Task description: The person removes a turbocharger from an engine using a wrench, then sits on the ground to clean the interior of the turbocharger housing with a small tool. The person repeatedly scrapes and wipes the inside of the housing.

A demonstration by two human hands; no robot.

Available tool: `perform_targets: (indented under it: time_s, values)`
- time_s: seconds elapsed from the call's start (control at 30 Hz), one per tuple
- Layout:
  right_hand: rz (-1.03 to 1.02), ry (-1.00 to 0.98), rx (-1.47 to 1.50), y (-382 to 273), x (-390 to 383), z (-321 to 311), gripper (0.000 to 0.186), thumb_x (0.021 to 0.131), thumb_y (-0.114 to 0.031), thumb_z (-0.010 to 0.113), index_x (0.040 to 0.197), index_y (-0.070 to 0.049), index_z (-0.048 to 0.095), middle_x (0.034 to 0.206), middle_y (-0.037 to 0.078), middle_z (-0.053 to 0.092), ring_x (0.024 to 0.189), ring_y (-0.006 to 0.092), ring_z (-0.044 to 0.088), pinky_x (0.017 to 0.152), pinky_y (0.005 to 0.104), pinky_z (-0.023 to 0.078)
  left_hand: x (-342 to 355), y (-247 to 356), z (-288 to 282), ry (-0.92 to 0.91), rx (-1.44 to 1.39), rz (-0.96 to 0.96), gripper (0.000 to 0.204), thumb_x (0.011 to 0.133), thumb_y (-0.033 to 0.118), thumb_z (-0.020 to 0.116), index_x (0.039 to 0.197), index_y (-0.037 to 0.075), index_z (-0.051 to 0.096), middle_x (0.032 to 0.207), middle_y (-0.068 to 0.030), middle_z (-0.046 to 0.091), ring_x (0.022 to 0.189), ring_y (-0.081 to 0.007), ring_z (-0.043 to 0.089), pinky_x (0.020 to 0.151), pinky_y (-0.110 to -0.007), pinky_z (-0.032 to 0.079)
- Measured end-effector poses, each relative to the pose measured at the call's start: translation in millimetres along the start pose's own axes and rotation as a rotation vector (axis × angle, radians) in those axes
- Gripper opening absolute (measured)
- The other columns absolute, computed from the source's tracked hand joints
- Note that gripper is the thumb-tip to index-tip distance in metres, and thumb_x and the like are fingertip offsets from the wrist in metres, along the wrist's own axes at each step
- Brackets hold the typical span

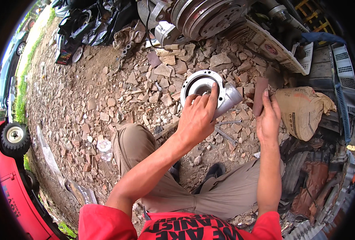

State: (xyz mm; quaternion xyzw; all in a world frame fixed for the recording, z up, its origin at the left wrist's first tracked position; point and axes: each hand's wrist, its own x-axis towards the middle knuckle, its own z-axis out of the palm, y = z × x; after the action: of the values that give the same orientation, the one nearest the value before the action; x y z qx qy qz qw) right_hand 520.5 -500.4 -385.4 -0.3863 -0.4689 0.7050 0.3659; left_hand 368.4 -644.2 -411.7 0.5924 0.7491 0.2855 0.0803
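Your left hand (196, 118) is closed around the round metal housing (209, 93), with the fingers wrapped over its near rim and the index finger laid across the open bore. The housing is held up in front of you, above the rubble ground (117, 88), with its ring-shaped face turned toward you and its silver body pointing right.

Your right hand (268, 120) grips a strip of brown abrasive paper (259, 96), pinched at the lower end between thumb and fingers; the strip stands upright just beside the right end of the housing. Whether paper and housing touch cannot be told.

Below the housing, two spanners (227, 129) lie on the stones between your knees. To the right of your right hand sits a tan sack (303, 110). A large pulley unit (209, 18) rests at the top, beyond the housing. A red vehicle (9, 176) stands at your far left.
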Motion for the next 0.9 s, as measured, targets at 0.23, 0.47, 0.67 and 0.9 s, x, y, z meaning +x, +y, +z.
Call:
perform_targets:
  time_s: [0.23, 0.47, 0.67, 0.9]
  values:
    - [0.065, 0.029, -0.042, 8.1, 4.7, 3.1, 0.025, 0.104, -0.023, 0.050, 0.114, 0.000, 0.053, 0.099, 0.009, 0.064, 0.085, 0.0174, 0.063, 0.077, 0.0314, 0.051, 4.1, 1.2, 0.9, 0.098, 0.055, 0.128, 0.070, 0.068, 0.005, 0.073, 0.136, 0.014, 0.059, 0.102, -0.0061, 0.067, 0.109, -0.0268, 0.056, 0.105, -0.049, 0.036]
    - [0.089, -0.031, -0.110, 21.7, 6.5, 6.1, 0.041, 0.097, -0.032, 0.066, 0.114, 0.001, 0.051, 0.117, 0.010, 0.060, 0.101, 0.0111, 0.055, 0.089, 0.0266, 0.045, 3.4, 4.7, 1.6, 0.079, 0.046, 0.258, 0.067, 0.065, 0.006, 0.074, 0.130, 0.024, 0.065, 0.102, 0.0016, 0.067, 0.111, -0.0244, 0.055, 0.110, -0.051, 0.034]
    - [-0.050, -0.062, -0.135, 21.2, 0.0, 14.3, 0.037, 0.095, -0.024, 0.069, 0.112, 0.002, 0.050, 0.108, 0.010, 0.060, 0.097, 0.0112, 0.056, 0.086, 0.0267, 0.046, 3.0, 5.4, 0.2, 0.130, 0.105, 0.303, 0.064, 0.064, 0.006, 0.071, 0.123, 0.032, 0.068, 0.121, 0.0010, 0.059, 0.123, -0.0263, 0.049, 0.114, -0.053, 0.029]
    - [-0.261, 0.010, -0.326, 27.4, 5.4, 7.1, 0.027, 0.096, -0.021, 0.067, 0.106, 0.001, 0.053, 0.098, 0.006, 0.060, 0.086, 0.0085, 0.053, 0.079, 0.0245, 0.044, 12.7, 7.0, 3.4, 0.321, -0.349, -0.100, 0.090, 0.072, -0.008, 0.065, 0.152, 0.005, 0.026, 0.142, -0.0219, 0.042, 0.139, -0.0390, 0.034, 0.116, -0.053, 0.026]
